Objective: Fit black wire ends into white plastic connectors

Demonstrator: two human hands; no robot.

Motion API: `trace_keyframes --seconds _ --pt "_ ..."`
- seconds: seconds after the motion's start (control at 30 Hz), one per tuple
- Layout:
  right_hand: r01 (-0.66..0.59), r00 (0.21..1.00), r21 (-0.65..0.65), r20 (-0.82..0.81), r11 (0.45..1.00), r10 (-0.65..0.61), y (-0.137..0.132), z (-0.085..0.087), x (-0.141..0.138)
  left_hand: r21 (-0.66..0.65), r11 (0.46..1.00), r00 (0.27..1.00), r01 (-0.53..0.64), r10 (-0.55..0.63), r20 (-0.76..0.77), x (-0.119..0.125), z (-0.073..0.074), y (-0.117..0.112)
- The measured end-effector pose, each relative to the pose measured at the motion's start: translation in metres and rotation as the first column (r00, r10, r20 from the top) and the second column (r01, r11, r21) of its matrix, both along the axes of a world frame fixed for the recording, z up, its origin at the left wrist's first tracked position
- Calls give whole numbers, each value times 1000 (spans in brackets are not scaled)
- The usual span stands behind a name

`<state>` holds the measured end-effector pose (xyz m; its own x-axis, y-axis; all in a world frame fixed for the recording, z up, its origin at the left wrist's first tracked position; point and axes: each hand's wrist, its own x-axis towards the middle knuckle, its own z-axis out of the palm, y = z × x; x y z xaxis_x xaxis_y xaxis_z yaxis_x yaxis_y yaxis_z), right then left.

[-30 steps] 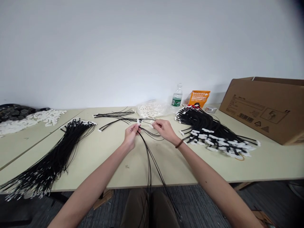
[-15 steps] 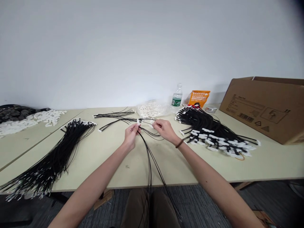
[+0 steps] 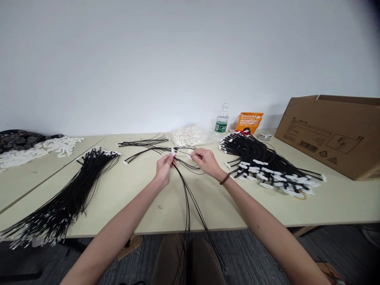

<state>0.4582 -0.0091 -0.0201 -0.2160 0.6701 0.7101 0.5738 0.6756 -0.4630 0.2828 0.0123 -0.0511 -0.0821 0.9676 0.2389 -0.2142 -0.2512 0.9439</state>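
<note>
My left hand (image 3: 164, 169) is closed around the top of a bunch of thin black wires (image 3: 187, 194). A white plug connector (image 3: 173, 151) stands up from its fingertips. Below the hand the wires fan out and hang over the table's front edge between my knees. My right hand (image 3: 207, 161), a brown band at its wrist, is pinched just right of the connector on what looks like one black wire; its tip is hidden by the fingers. Behind and between the hands, loose black wires (image 3: 152, 147) with white connectors lie on the table.
A thick bundle of black wires (image 3: 86, 178) lies at left, and finished-looking harnesses (image 3: 261, 158) pile up at right. Behind stand a bag of white connectors (image 3: 191, 135), a water bottle (image 3: 221, 120) and an orange pouch (image 3: 248, 122). A cardboard box (image 3: 329, 134) stands far right; white parts (image 3: 38, 152) lie far left.
</note>
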Motion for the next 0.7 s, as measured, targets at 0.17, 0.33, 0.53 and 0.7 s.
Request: trace_keyframes --seconds 0.17,0.33,0.53,0.7 --pt "0 1000 7 2 1000 -1 0 1 0 4 1000 1000 2 -2 -7 0 1 0" --pt "-8 1000 0 6 1000 8 -1 1 0 14 1000 1000 8 -8 -14 0 1 -1" --pt "-23 1000 -3 9 1000 23 -2 2 0 20 1000 1000 7 -6 -23 0 1 0" --pt "-44 999 3 17 999 44 -1 2 0 23 1000 999 6 -5 -31 0 2 -2"
